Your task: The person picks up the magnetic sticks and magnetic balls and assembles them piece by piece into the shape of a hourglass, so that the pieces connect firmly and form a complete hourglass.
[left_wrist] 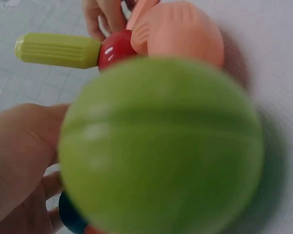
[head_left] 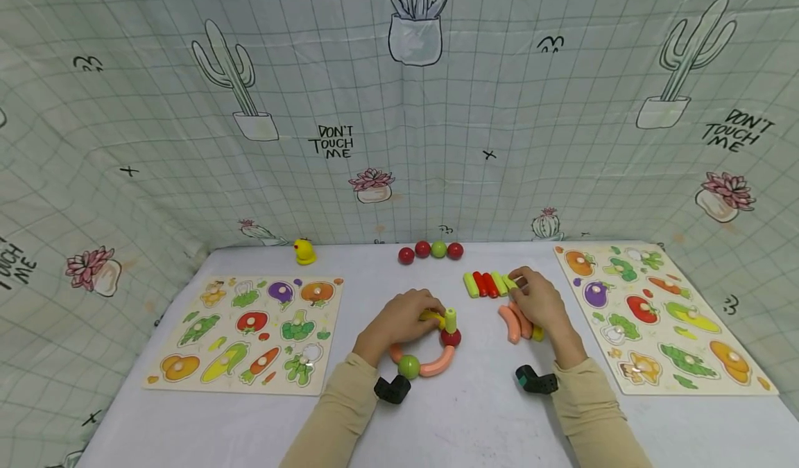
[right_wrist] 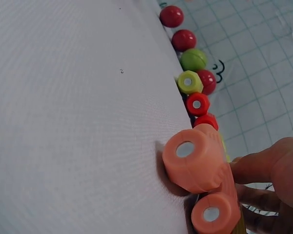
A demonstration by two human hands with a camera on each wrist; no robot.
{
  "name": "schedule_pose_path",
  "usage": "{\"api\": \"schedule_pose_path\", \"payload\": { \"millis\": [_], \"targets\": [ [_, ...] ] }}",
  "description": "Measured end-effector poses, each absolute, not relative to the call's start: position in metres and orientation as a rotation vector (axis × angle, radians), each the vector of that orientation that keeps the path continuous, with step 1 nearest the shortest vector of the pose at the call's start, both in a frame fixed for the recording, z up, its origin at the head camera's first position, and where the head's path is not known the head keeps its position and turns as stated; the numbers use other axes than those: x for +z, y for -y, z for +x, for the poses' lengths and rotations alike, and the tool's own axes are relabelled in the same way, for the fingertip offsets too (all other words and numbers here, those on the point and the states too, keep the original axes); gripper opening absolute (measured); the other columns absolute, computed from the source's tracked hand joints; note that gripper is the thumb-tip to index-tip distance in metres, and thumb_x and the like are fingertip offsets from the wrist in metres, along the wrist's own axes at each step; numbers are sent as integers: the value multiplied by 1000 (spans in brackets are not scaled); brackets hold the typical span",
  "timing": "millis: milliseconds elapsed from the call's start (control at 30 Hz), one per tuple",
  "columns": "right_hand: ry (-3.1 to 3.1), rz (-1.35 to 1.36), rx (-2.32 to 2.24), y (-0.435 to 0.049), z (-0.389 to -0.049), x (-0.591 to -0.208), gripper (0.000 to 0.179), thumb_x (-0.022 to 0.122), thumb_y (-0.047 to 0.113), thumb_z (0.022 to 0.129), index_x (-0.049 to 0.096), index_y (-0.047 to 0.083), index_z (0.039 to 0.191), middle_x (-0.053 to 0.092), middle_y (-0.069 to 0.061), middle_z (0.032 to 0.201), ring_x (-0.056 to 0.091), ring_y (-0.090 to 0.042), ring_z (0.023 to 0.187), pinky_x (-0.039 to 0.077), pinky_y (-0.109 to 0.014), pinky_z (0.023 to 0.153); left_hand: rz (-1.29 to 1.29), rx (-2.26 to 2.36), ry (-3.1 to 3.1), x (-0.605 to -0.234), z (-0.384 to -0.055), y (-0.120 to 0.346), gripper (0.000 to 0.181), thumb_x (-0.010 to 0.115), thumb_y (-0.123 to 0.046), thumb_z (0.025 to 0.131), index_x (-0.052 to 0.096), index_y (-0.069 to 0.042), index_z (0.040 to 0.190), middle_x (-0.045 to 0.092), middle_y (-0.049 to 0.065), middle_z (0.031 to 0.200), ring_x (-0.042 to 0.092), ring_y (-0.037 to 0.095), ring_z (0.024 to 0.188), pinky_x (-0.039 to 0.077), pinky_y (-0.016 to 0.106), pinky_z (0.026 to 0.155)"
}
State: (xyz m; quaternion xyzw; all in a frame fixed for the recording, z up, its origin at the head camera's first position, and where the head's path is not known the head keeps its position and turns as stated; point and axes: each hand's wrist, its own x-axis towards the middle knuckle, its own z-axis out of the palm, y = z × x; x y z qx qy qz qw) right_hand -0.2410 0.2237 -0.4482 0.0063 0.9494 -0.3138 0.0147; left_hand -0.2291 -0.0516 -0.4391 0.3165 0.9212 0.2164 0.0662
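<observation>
My left hand (head_left: 402,317) holds a yellow rod (head_left: 432,317) at the top of a ring on the white table. Curved orange rods (head_left: 439,362), a green ball (head_left: 408,366) and a red ball (head_left: 451,338) make up the ring's near and right sides. A straight yellow-green rod (head_left: 451,319) stands upright on the red ball; the green ball (left_wrist: 161,146) covers much of the left wrist view. My right hand (head_left: 539,303) pinches a yellow-green rod (head_left: 509,282) at the right end of a row. Below that hand lie loose curved orange rods (head_left: 510,324).
Red rods (head_left: 485,285) and yellow-green rods lie side by side in the row. Several balls (head_left: 422,249) line the back, with a yellow toy duck (head_left: 304,252) to their left. Vegetable puzzle boards flank the work, one left (head_left: 212,295) and one right (head_left: 614,295).
</observation>
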Motion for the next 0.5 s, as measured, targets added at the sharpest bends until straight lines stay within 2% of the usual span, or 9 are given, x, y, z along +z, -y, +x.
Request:
{"api": "schedule_pose_path", "payload": {
  "millis": [200,400,500],
  "targets": [
    [-2953,23,-1002,-224,-242,-449,35,50,11,93,46,2,127,55,-25,117,57,-37,100,49,-48,78,761,584,-2854,-437,-228,56,18,64,-27,90,68,-22,106,61,-5,98,53,9,87,47,28,75],
    [-2956,29,-1100,-226,-241,-447,46,47,9,93,36,4,137,53,-25,119,56,-37,103,48,-49,82,876,673,-2755,-439,-230,59,22,63,-22,90,66,-17,112,61,-1,109,54,13,97,47,30,88],
    [-2975,-22,-1176,-228,-239,-448,46,47,7,93,36,4,137,52,-24,118,55,-37,102,47,-49,83,879,670,-2748,-442,-229,58,19,62,-22,91,66,-19,110,62,-3,107,55,11,95,47,30,86]
  ]
}}
